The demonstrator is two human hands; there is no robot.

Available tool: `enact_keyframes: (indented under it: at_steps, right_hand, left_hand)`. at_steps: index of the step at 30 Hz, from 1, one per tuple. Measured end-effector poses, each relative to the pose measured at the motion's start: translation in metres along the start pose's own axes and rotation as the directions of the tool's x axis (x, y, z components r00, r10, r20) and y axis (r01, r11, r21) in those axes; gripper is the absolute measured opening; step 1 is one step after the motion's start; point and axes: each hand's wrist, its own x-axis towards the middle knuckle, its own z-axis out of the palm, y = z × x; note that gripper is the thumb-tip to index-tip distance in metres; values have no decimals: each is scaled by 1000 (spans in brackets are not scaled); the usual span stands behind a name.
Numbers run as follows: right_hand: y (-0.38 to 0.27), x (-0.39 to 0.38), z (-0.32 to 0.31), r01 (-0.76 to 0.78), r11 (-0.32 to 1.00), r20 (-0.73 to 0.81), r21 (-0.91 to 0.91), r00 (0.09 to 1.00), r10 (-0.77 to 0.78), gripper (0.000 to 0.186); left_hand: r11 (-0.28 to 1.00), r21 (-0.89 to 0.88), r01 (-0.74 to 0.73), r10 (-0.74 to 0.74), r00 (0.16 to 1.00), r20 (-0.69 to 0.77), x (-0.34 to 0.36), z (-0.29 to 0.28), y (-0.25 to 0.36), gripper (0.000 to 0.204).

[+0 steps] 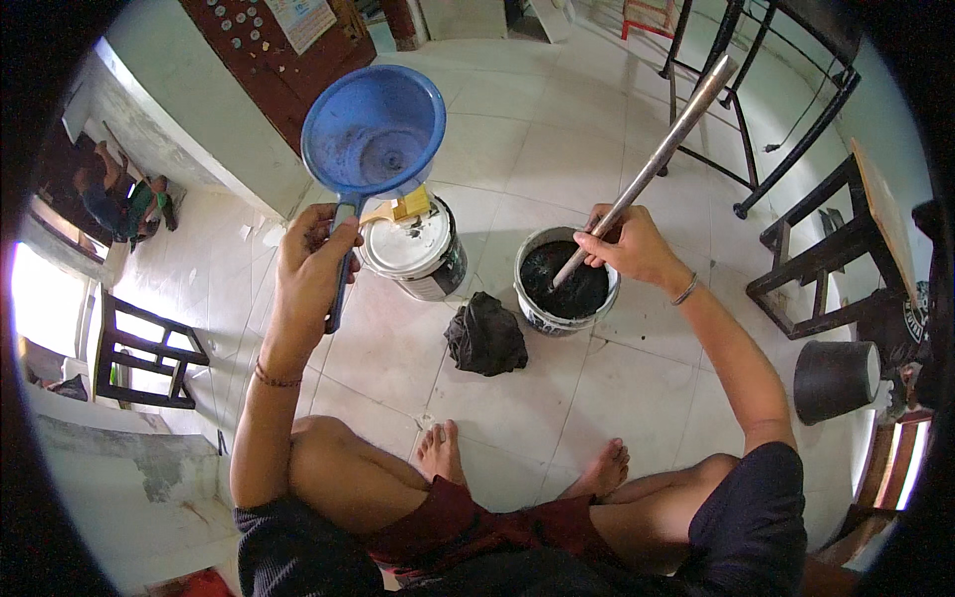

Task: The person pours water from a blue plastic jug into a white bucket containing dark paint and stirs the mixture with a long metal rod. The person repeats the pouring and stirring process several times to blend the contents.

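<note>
My left hand (316, 254) is wrapped round the handle of a blue plastic dipper (373, 124), raised with its bowl facing me. In my right hand (637, 247) is a long metal pipe (667, 149), slanting up to the right. Its lower end dips into black liquid (565, 289) in a white bucket (571, 324). Left of that bucket stands a lidded white bucket (438, 267) with a yellow block-like thing (410, 206) on top, partly hidden by the dipper. A crumpled black bundle (485, 334) lies on the tiles between the buckets and my feet.
White tiles (517, 428) cover the floor. Black metal stands (746, 119) and a wooden stool (836, 239) are at the right, with a black pail (836, 380) nearer. A dark wooden frame (149, 353) stands left. Another person (114, 199) is at the far left.
</note>
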Motion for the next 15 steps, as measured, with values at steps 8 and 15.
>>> enact_keyframes:
  at_steps: [8, 15]
  right_hand:
    - [57, -17, -4, -38, 802, -225, -596, 967, -122, 24]
    - [48, -88, -20, -649, 702, -398, 291, 585, 706, 40]
  left_hand:
    - [1000, -23, -18, 16, 998, -59, -24, -21, 2, 33]
    - [972, 198, -129, 145, 987, -68, -38, 31, -5, 41]
